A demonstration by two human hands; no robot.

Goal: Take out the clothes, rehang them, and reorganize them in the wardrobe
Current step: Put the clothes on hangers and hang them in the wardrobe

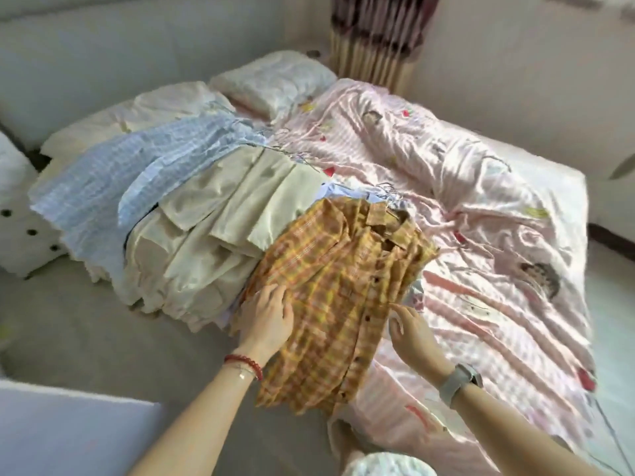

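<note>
A yellow plaid shirt [338, 290] lay atop a row of clothes on the left side of the bed [508, 255], beside cream garments [213, 231] and a blue checked one [113, 176]. The left hand [266, 319] rested flat on the shirt's left edge, fingers straight; the right hand [409, 326] pinched its right edge

Plaid shirt [340, 286]: woven cloth, matt. Beige garment [206, 228]: smooth matt cloth. Blue garment [113, 180]: crinkled, textured cloth. Pink bedcover [481, 218]: glossy, satin-like cloth, creased.
</note>
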